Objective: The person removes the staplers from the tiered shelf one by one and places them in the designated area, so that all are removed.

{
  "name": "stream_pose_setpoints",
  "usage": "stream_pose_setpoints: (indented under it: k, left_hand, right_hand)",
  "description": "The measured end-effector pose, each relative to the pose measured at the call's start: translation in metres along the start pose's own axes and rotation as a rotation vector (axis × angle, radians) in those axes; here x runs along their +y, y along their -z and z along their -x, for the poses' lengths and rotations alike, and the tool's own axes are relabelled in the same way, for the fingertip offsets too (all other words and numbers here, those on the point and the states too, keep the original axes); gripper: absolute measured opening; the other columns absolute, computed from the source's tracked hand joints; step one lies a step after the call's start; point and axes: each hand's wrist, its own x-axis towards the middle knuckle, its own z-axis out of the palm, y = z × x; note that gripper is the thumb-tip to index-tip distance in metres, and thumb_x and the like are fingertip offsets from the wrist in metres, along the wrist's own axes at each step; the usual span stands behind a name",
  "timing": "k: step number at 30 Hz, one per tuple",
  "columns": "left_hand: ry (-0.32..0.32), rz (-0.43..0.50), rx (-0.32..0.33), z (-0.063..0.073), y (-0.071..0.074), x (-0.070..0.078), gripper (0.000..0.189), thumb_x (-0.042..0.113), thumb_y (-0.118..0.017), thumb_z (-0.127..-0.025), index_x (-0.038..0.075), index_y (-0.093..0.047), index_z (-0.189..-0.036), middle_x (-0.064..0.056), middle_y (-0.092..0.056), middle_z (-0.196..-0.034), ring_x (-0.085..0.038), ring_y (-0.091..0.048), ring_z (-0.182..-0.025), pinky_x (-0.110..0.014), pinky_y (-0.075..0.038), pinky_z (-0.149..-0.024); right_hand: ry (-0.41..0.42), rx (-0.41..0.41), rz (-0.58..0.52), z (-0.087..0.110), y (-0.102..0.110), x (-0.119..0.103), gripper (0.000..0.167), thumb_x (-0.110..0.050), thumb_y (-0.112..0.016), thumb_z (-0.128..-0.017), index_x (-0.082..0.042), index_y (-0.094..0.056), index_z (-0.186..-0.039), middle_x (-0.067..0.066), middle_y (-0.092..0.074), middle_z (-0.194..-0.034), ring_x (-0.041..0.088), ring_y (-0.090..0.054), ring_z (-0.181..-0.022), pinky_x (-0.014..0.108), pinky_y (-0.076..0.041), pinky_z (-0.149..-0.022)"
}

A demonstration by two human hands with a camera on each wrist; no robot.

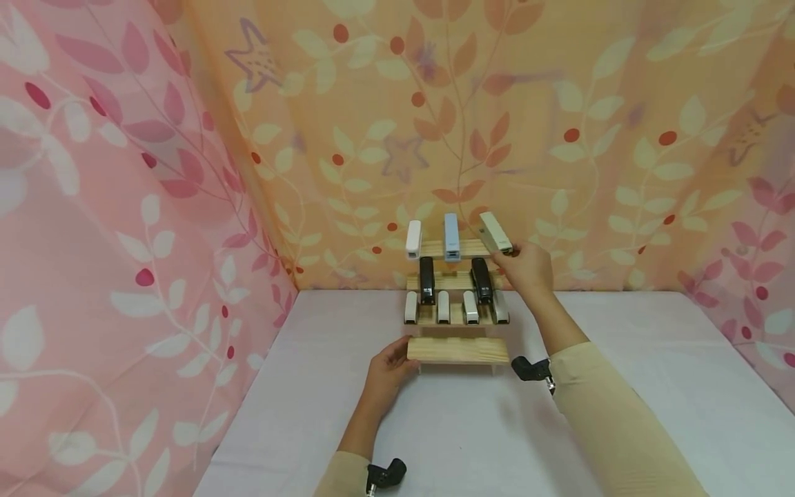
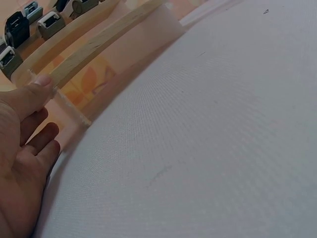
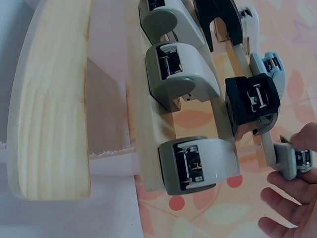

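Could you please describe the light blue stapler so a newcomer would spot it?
A tiered, pale wooden rack stands on the white-covered table. On its top tier, the light blue stapler sits between a white stapler and the pale greenish stapler that the right hand holds. Only this stapler is blue.

Plain beige right sleeve [image 1: 621, 428] at lower right of the head view, matching left sleeve [image 1: 345, 476] at bottom edge, stubby black device [image 1: 528, 369] with silvery metal fitting [image 1: 551, 385] near the right cuff [image 1: 568, 352], similar black device [image 1: 388, 473] at left, bare left hand [image 1: 388, 376], bare right hand [image 1: 528, 269]
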Motion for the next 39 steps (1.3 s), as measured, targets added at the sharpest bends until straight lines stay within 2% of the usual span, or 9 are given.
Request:
stream_pose_setpoints:
  k: [4,11,15,18,21,27,31,34,39]
  left_hand:
    - [0.015,-0.022,0.004,0.001,-0.001,0.000,0.064,0.018,-0.083,-0.087,0.006,-0.057,-0.144,-0.013,-0.057,-0.148,-0.027,-0.051,-0.140,-0.023,-0.048,-0.108]
    - [0.012,-0.046,-0.005,0.003,-0.004,0.001,0.063,0.020,-0.082,-0.088,0.007,-0.057,-0.144,-0.012,-0.056,-0.149,-0.028,-0.050,-0.141,-0.024,-0.047,-0.109]
    - [0.029,-0.037,-0.009,0.004,-0.006,0.000,0.062,0.019,-0.082,-0.088,0.009,-0.058,-0.144,-0.010,-0.057,-0.149,-0.026,-0.050,-0.142,-0.022,-0.046,-0.109]
    - [0.033,-0.032,-0.009,0.005,-0.006,-0.001,0.062,0.018,-0.082,-0.088,0.009,-0.058,-0.144,-0.010,-0.057,-0.149,-0.025,-0.050,-0.141,-0.022,-0.047,-0.109]
    - [0.017,-0.036,-0.005,0.005,-0.005,-0.003,0.063,0.018,-0.082,-0.088,0.008,-0.057,-0.145,-0.011,-0.057,-0.148,-0.026,-0.052,-0.140,-0.022,-0.048,-0.108]
    - [-0.016,-0.027,-0.007,0.004,-0.003,-0.004,0.065,0.019,-0.081,-0.089,0.004,-0.055,-0.146,-0.015,-0.056,-0.149,-0.028,-0.052,-0.140,-0.023,-0.048,-0.109]
    - [-0.011,-0.033,-0.012,0.005,-0.001,-0.003,0.065,0.020,-0.081,-0.088,0.007,-0.056,-0.146,-0.012,-0.056,-0.149,-0.026,-0.052,-0.140,-0.022,-0.048,-0.108]
    - [-0.012,-0.043,-0.015,0.005,0.001,-0.002,0.064,0.022,-0.081,-0.088,0.011,-0.057,-0.146,-0.008,-0.057,-0.149,-0.024,-0.051,-0.140,-0.021,-0.047,-0.109]
    - [-0.020,-0.051,-0.022,0.004,0.003,0.000,0.062,0.023,-0.080,-0.088,0.014,-0.057,-0.146,-0.006,-0.056,-0.150,-0.022,-0.051,-0.140,-0.021,-0.046,-0.109]
  right_hand:
    - [0.013,0.064,0.003,0.002,0.001,0.008,0.036,-0.036,-0.070,-0.093,-0.002,-0.075,-0.104,0.017,-0.076,-0.094,0.031,-0.064,-0.080,0.035,-0.046,-0.060]
    - [0.045,0.110,-0.055,0.012,0.014,0.019,0.041,-0.034,-0.068,-0.094,-0.002,-0.075,-0.119,0.019,-0.077,-0.098,0.031,-0.070,-0.081,0.027,-0.048,-0.056]
    - [0.049,0.122,-0.085,0.023,0.024,0.021,0.044,-0.033,-0.068,-0.094,-0.001,-0.073,-0.124,0.021,-0.077,-0.102,0.030,-0.070,-0.084,0.020,-0.047,-0.051]
    - [0.045,0.124,-0.090,0.034,0.031,0.021,0.044,-0.034,-0.067,-0.095,-0.001,-0.073,-0.123,0.021,-0.077,-0.103,0.028,-0.066,-0.079,0.021,-0.045,-0.048]
    - [0.037,0.124,-0.092,0.044,0.037,0.022,0.044,-0.036,-0.068,-0.095,-0.003,-0.073,-0.124,0.019,-0.077,-0.104,0.026,-0.062,-0.076,0.023,-0.045,-0.047]
    - [0.038,0.144,-0.098,0.064,0.048,0.025,0.045,-0.037,-0.070,-0.095,-0.004,-0.073,-0.126,0.021,-0.076,-0.107,0.028,-0.066,-0.080,0.020,-0.047,-0.049]
    - [0.029,0.163,-0.090,0.079,0.053,0.030,0.046,-0.037,-0.072,-0.095,-0.004,-0.072,-0.127,0.022,-0.075,-0.111,0.032,-0.067,-0.092,0.022,-0.048,-0.057]
    - [0.031,0.191,-0.087,0.090,0.055,0.033,0.043,-0.034,-0.074,-0.094,-0.004,-0.074,-0.124,0.021,-0.075,-0.113,0.034,-0.064,-0.099,0.030,-0.047,-0.069]
    - [0.037,0.231,-0.094,0.104,0.056,0.040,0.039,-0.029,-0.076,-0.093,-0.004,-0.074,-0.122,0.021,-0.074,-0.112,0.035,-0.063,-0.101,0.038,-0.046,-0.078]
